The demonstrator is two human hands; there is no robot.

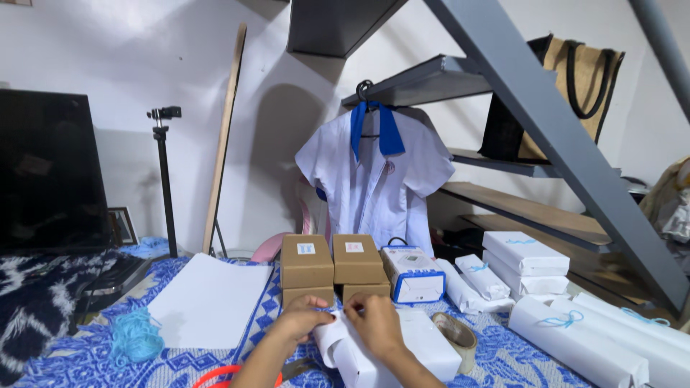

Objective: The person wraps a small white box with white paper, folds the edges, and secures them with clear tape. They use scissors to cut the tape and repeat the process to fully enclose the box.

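Note:
A box wrapped in white paper (424, 348) lies on the blue patterned cloth (180, 363) in front of me. My left hand (298, 322) pinches the paper flap at the box's left end. My right hand (374, 323) presses on the top of the same end, its fingers meeting those of the left hand. A roll of clear tape (456, 334) rests just right of the box. Scissors with red handles (237, 375) lie under my left forearm.
Two stacks of brown cardboard boxes (332, 267) stand behind the hands, with a white and blue box (413, 274) beside them. Wrapped parcels tied with blue string (525, 255) lie at the right. White paper sheets (208, 298) and blue yarn (135, 336) lie left.

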